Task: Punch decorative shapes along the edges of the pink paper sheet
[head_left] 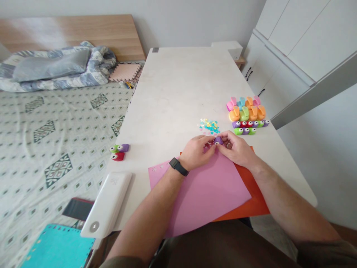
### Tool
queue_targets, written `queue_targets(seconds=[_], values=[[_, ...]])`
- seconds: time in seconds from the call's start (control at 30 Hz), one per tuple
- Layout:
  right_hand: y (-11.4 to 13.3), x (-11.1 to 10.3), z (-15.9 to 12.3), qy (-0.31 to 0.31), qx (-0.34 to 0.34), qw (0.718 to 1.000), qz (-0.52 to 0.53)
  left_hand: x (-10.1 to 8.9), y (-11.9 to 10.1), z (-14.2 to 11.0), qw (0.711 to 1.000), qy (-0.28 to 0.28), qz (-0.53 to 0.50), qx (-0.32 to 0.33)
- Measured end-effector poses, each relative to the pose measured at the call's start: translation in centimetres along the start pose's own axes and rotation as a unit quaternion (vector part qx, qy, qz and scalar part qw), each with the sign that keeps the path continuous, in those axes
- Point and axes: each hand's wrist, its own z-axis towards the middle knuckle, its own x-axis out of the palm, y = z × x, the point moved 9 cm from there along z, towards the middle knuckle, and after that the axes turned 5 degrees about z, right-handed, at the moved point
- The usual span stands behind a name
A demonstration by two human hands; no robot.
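A small purple craft punch [218, 141] sits at the far edge of a pink sheet of paper [206, 197]. My right hand [238, 149] has its fingers and thumb closed around the punch. Just left of it, my left hand [198, 150] pinches the sheet's edge, its fingertips close to the punch. Star-like cut-outs mark the sheet's far left edge. Under the pink sheet lies an orange sheet [252, 199]. Beyond my hands is a small heap of blue, yellow and pink paper cut-outs [209, 126]. My fingers partly cover the punch.
Rows of colourful craft punches [247, 113] stand on the white table [181, 85] at the right. Three more small punches [119, 152] are near its left edge. A white elongated device [107, 204] lies at the front left, with a turquoise sheet [60, 245] below it.
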Motion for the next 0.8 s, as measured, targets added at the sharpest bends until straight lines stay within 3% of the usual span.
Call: queue_targets(seconds=[0.4,0.8], values=[[1.7,0.6,-0.5,0.046,-0.014,0.999,0.010,0.6,0.4,0.1,0.999,0.034,-0.002,-0.015],[1.5,0.4,-0.4,0.040,0.005,0.998,-0.055,0.4,0.6,0.1,0.998,0.037,-0.027,-0.038]])
